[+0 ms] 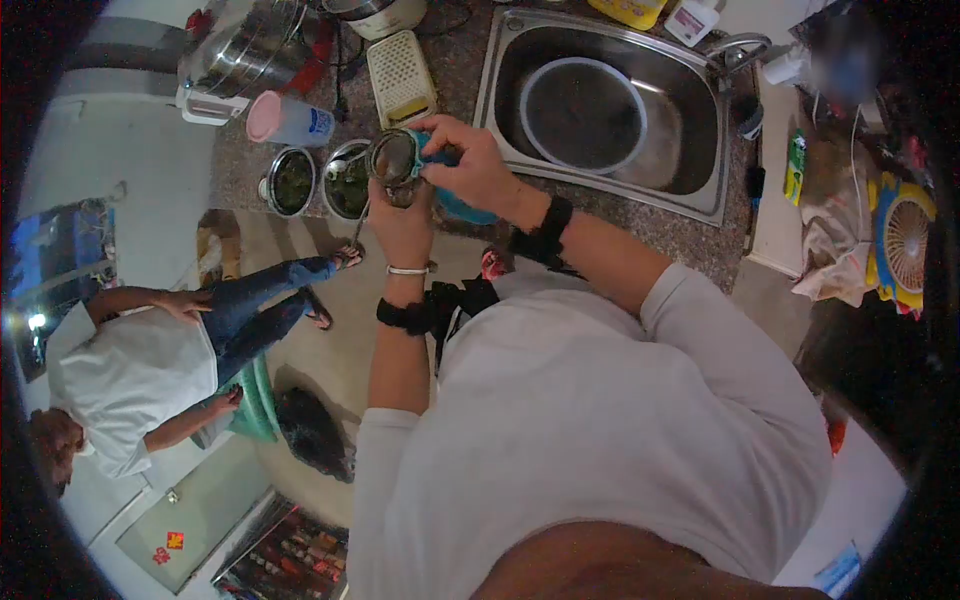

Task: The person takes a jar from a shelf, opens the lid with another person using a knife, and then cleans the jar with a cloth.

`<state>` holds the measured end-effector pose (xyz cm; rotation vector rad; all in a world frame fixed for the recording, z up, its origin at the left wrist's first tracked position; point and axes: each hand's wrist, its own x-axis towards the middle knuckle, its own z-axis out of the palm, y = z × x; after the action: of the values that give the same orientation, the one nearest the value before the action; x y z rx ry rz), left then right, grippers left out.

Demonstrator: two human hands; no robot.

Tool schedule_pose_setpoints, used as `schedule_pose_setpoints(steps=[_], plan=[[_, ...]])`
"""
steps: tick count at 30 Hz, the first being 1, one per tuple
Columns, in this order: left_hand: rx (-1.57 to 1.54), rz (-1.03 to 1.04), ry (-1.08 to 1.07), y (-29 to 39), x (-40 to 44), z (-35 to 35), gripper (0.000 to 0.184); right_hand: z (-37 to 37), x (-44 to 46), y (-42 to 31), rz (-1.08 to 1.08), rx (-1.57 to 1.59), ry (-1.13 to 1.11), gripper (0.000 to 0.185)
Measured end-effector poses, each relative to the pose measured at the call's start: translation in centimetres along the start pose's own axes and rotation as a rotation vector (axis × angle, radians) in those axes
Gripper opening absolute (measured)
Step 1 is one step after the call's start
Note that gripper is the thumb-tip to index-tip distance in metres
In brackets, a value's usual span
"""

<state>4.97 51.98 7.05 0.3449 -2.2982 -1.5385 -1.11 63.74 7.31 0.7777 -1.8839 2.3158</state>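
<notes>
My left hand [403, 222] is wrapped round the lower part of a small round container [393, 158] that looks like a jar or cup, its mouth tilted up at the counter's front edge. My right hand [468, 168] pinches a teal cloth [418, 150] against the container's rim, fingers bent. More blue-teal material [463, 208] shows below my right hand. Just left of my hands stand two round metal pots, one pot [292, 182] and another pot [343, 180], both with dark green contents. What lies inside the small container is unclear.
A steel sink [505, 150] holding a round basin [530, 95] lies right of my hands. Behind them lies a box grater [400, 72]; a pink-lidded pitcher [300, 120] stands to the left. A person [140, 360] stands at left, near a dark animal [312, 430] on the floor.
</notes>
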Motion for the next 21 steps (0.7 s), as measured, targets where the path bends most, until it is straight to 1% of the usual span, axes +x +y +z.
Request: schedule_pose_setpoints(steps=[1, 2, 3, 4, 5, 6, 7, 8, 9, 10, 11, 12, 13, 14, 15, 16, 17, 18, 19, 20, 21], plan=[[0.002, 0.016, -0.01, -0.4, 0.1, -0.1, 0.049, -0.3, 0.4, 0.1, -0.058, -0.096, -0.033, 0.011], [0.003, 0.031, -0.023, -0.7, 0.1, -0.2, 0.051, -0.3, 0.6, 0.3, -0.057, -0.097, -0.029, 0.011], [0.001, 0.033, -0.027, -0.2, 0.1, -0.2, 0.051, -0.3, 0.8, 0.5, 0.047, -0.05, -0.046, 0.01], [-0.011, -0.041, -0.035, 0.6, 0.2, -0.2, 0.052, -0.4, 1.2, 0.7, 0.152, -0.003, -0.064, 0.01], [-0.02, -0.115, -0.042, 1.0, 0.2, -0.3, 0.053, -0.6, 1.6, 0.9, 0.15, -0.003, -0.062, 0.01], [-0.018, -0.111, -0.043, 1.0, 0.1, -0.4, 0.053, -0.7, 2.2, 1.1, 0.22, -0.055, -0.042, 0.009], [0.068, -0.019, -0.042, 1.0, 0.0, -0.4, 0.049, -0.7, 2.6, 1.1, 0.288, -0.104, -0.02, 0.009], [0.156, 0.075, -0.041, 0.8, 0.0, -0.4, 0.045, -0.6, 2.8, 1.2, 0.284, -0.099, -0.015, 0.009], [0.16, 0.08, -0.044, 0.5, 0.0, -0.4, 0.045, -0.5, 2.9, 1.4, 0.383, -0.025, 0.007, 0.01], [0.11, 0.001, -0.045, -0.1, 0.0, -0.5, 0.046, -0.4, 2.8, 1.5, 0.483, 0.05, 0.029, 0.011], [0.058, -0.077, -0.047, -0.7, 0.1, -0.5, 0.046, -0.2, 2.4, 1.6, 0.48, 0.052, 0.036, 0.011], [0.059, -0.075, -0.053, -1.3, 0.4, -0.6, 0.046, 0.3, 1.4, 1.2, 0.334, 0.085, 0.029, 0.011], [0.004, -0.03, -0.049, -1.7, 0.7, -0.6, 0.046, 0.6, 0.7, 0.8, 0.189, 0.115, 0.017, 0.012], [-0.052, 0.015, -0.043, -2.1, 0.8, -0.6, 0.045, 0.9, 0.3, 0.6, 0.191, 0.115, 0.017, 0.012], [-0.051, 0.011, -0.042, -1.7, 0.5, -0.3, 0.045, 1.3, 0.0, 0.4, 0.118, 0.032, 0.077, 0.013], [-0.076, -0.024, 0.012, -0.6, 0.2, 0.2, 0.044, 1.4, -0.1, 0.4, 0.044, -0.049, 0.135, 0.014], [-0.099, -0.059, 0.066, 0.4, -0.1, 0.3, 0.044, 1.3, 0.0, 0.5, 0.047, -0.042, 0.132, 0.014], [-0.094, -0.062, 0.068, 1.0, -0.1, 0.3, 0.044, 1.1, 0.1, 0.7, 0.006, -0.065, 0.103, 0.014], [0.021, -0.034, 0.046, 1.6, -0.2, 0.4, 0.042, 0.9, 0.2, 0.9, -0.036, -0.09, 0.073, 0.014], [0.133, -0.007, 0.025, 2.2, -0.3, 0.5, 0.04, 0.6, 0.3, 1.0, 0.088, -0.035, 0.048, 0.014], [0.199, -0.094, -0.01, 3.2, -0.4, 0.6, 0.044, 0.3, 0.4, 0.8, 0.209, 0.019, 0.02, 0.015]])
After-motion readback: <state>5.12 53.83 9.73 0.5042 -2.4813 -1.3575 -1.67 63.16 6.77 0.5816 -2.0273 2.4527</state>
